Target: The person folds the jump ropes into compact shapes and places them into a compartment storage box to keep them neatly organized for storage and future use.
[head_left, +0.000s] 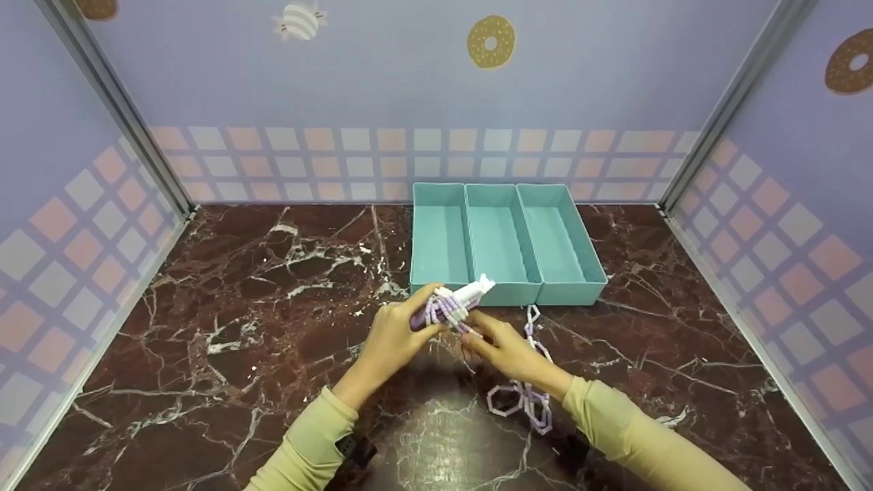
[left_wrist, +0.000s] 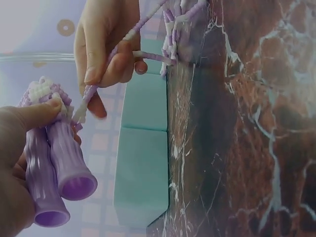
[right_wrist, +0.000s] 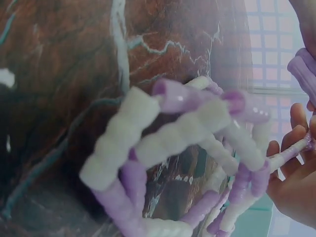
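Observation:
A beaded jump rope in purple and white is between my two hands. My left hand (head_left: 390,334) grips its two purple handles (left_wrist: 74,158) side by side, thumb pressing on the rope coils (left_wrist: 44,91) wound around them. The handles' open flared ends show in the left wrist view. Just to the right, my right hand (head_left: 508,349) pinches the rope strand running from the wound part, thumb against fingers. Beyond that hand the loose rope (right_wrist: 173,140) trails down in bent loops, partly behind the right forearm in the head view.
A teal tray (head_left: 593,290) with three long compartments stands behind the hands, against the back wall. Dark red marbled tabletop (head_left: 273,382) spreads around it. Patterned panels (head_left: 382,75) enclose the back and both sides.

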`<state>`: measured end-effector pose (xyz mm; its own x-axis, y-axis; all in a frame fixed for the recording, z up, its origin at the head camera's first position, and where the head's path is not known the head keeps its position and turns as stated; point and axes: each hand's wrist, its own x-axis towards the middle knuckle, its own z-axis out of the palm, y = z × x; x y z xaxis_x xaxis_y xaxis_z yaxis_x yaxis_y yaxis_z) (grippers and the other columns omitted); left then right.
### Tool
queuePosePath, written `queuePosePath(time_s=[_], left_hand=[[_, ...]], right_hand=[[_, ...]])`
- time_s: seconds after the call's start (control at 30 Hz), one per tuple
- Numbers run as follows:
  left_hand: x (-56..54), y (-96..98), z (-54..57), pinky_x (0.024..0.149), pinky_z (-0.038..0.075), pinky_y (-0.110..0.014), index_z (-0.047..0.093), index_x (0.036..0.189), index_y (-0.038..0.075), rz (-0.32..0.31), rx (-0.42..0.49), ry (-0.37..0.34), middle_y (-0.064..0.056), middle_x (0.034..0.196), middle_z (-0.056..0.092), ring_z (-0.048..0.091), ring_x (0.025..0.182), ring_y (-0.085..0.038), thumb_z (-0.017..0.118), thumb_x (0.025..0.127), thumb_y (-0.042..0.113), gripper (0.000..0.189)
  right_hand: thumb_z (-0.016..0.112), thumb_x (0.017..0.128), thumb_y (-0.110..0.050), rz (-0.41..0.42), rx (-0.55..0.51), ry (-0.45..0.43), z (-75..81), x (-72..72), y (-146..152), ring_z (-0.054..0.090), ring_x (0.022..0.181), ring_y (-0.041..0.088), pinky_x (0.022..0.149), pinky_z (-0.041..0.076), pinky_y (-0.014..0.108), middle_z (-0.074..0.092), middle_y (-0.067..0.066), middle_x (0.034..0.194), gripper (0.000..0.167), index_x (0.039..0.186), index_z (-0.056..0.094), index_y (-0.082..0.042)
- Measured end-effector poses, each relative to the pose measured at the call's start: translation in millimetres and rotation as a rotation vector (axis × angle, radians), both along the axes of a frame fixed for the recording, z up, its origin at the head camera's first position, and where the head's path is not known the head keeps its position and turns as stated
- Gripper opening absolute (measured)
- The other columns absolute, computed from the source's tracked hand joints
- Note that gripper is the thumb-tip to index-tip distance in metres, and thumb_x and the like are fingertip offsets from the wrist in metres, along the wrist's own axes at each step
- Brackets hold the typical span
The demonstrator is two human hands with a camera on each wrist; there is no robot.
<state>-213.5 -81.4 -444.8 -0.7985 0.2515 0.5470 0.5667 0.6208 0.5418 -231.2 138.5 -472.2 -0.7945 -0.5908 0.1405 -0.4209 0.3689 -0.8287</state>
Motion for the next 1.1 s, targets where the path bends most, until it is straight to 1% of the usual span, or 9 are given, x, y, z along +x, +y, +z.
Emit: queuePosePath(time_s=[0.07, 0.13, 0.27, 0.4, 0.47, 0.53, 0.67, 0.8, 1.1], left_hand=[[-0.8, 0.8, 1.0, 0.060, 0.056, -0.026, 0.061, 0.131, 0.012, 0.022, -0.015, 0.020, -0.014, 0.086, 0.076, 0.068, 0.065, -0.019, 0.082, 0.078, 0.018, 0.057], [-1.4, 1.5, 2.1, 0.061, 0.058, -0.027, 0.062, 0.130, 0.012, 0.036, -0.024, 0.034, -0.015, 0.086, 0.076, 0.069, 0.066, -0.020, 0.081, 0.078, 0.017, 0.056], [-1.7, 2.0, 3.3, 0.060, 0.058, -0.026, 0.061, 0.130, 0.009, 0.057, -0.045, 0.050, -0.016, 0.086, 0.076, 0.069, 0.064, -0.019, 0.081, 0.079, 0.015, 0.055], [-1.1, 1.2, 3.3, 0.055, 0.054, -0.026, 0.059, 0.134, 0.005, 0.113, -0.068, 0.069, -0.013, 0.075, 0.073, 0.060, 0.057, -0.015, 0.083, 0.076, 0.015, 0.063], [-0.6, 0.9, 3.6, 0.053, 0.051, -0.026, 0.058, 0.135, 0.003, 0.134, -0.075, 0.068, -0.010, 0.069, 0.070, 0.054, 0.053, -0.014, 0.083, 0.076, 0.016, 0.066], [-0.5, 0.7, 3.4, 0.053, 0.050, -0.027, 0.059, 0.134, 0.002, 0.140, -0.076, 0.061, -0.010, 0.067, 0.070, 0.053, 0.053, -0.014, 0.084, 0.076, 0.017, 0.065], [-1.3, 0.3, 3.3, 0.057, 0.056, -0.031, 0.062, 0.127, 0.004, 0.163, -0.101, 0.062, -0.014, 0.074, 0.074, 0.063, 0.057, -0.019, 0.083, 0.076, 0.018, 0.057], [-3.5, -0.8, 1.6, 0.059, 0.058, -0.034, 0.062, 0.125, 0.007, 0.197, -0.118, 0.048, -0.016, 0.078, 0.074, 0.068, 0.061, -0.024, 0.083, 0.076, 0.016, 0.054], [-6.1, -0.7, -1.0, 0.047, 0.050, -0.028, 0.060, 0.124, 0.011, 0.228, -0.218, 0.043, -0.012, 0.069, 0.071, 0.062, 0.054, -0.021, 0.082, 0.078, 0.022, 0.052]], right_hand=[[0.053, 0.101, -0.011, -0.012, -0.016, -0.007, 0.7, 1.6, -2, 0.057, 0.070, 0.004, 0.062, 0.049, 0.019, 0.068, 0.024, 0.090, 0.016, 0.110, 0.058, 0.002], [0.052, 0.101, -0.008, -0.009, -0.033, -0.013, 0.1, 2.8, -2, 0.056, 0.064, 0.005, 0.057, 0.046, 0.018, 0.067, 0.026, 0.081, 0.012, 0.102, 0.057, 0.003], [0.053, 0.101, -0.015, 0.008, -0.048, 0.022, -8.9, 2.6, -1, 0.060, 0.064, 0.016, 0.057, 0.048, 0.019, 0.067, 0.019, 0.075, 0.016, 0.094, 0.057, -0.001], [0.053, 0.101, -0.021, 0.020, -0.035, 0.047, -9.3, 8.0, -1, 0.059, 0.062, 0.019, 0.055, 0.046, 0.017, 0.065, 0.015, 0.072, 0.020, 0.091, 0.058, -0.004], [0.053, 0.102, -0.024, 0.017, -0.012, 0.068, -8.5, 10.9, -1, 0.056, 0.060, 0.014, 0.054, 0.045, 0.016, 0.064, 0.015, 0.071, 0.022, 0.090, 0.058, -0.006], [0.053, 0.101, -0.025, 0.013, 0.009, 0.093, -8.0, 13.1, 0, 0.052, 0.060, 0.007, 0.054, 0.044, 0.016, 0.062, 0.015, 0.070, 0.022, 0.090, 0.058, -0.007], [0.055, 0.101, -0.026, 0.002, 0.042, 0.140, -4.9, 16.3, -1, 0.047, 0.058, -0.001, 0.052, 0.042, 0.015, 0.060, 0.008, 0.069, 0.021, 0.088, 0.058, -0.009], [0.057, 0.100, -0.026, 0.015, 0.076, 0.206, -0.4, 19.9, -2, 0.044, 0.057, -0.003, 0.050, 0.040, 0.014, 0.058, 0.002, 0.070, 0.021, 0.087, 0.059, -0.010], [0.058, 0.099, -0.026, 0.066, 0.146, 0.381, 9.8, 23.5, -2, 0.044, 0.061, 0.000, 0.057, 0.043, 0.016, 0.058, 0.001, 0.070, 0.020, 0.086, 0.059, -0.011]])
